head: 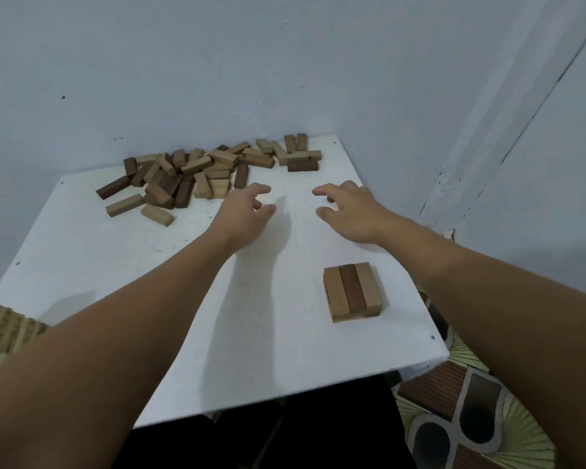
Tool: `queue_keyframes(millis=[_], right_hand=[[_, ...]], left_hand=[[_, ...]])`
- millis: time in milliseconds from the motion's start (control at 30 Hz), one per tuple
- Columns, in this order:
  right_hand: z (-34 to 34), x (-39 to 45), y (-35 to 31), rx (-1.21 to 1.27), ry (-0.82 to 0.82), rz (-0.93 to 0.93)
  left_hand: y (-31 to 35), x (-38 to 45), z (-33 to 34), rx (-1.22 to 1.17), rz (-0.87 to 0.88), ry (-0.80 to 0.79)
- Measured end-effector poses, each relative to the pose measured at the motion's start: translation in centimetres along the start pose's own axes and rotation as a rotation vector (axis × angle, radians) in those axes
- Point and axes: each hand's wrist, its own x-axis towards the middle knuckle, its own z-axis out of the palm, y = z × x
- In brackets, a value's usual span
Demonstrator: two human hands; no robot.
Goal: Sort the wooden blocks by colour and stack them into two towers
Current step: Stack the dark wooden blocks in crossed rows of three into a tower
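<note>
Barely begun: one low mixed-colour stack near the tabletop's right edge, the block pile unsorted along its far edge, left hand and right hand loosely curled, empty.

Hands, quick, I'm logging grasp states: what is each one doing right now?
Left hand: open, fingers loosely curled, holding nothing, near the block pile.
Right hand: open, fingers loosely curled, holding nothing, above the table.

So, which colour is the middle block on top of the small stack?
Dark brown, between two lighter tan blocks; seen in the head view.
</note>
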Motion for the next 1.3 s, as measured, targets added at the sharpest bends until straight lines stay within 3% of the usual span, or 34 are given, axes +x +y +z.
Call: queue_keyframes(millis=[333, 500, 567, 733, 967, 1300], right_hand=[[-0.3, 10.5, 1.1, -0.015, 0.18, 0.019], [-0.1, 13.9, 1.7, -0.054, 0.094, 0.037], [0.0, 14.7, 1.7, -0.099, 0.091, 0.033], [0.2, 14.8, 1.5, -0.043, 0.26, 0.038], [-0.7, 13.3, 1.5, -0.023, 0.221, 0.098], [0.2, 9.5, -1.6, -0.03, 0.164, 0.104]], left_hand=[[0.4, 10.3, 3.3, 0.359, 0.095, -0.017], [0.1, 11.3, 4.6, 0.521, 0.069, 0.058], [0.1, 11.3, 4.9, 0.513, 0.053, 0.079], [0.3, 11.2, 4.2, 0.264, 0.005, 0.103], [0.1, 9.3, 3.1, 0.129, 0.103, 0.058], [-1.6, 2.4, -1.6, 0.303, 0.023, -0.027]])
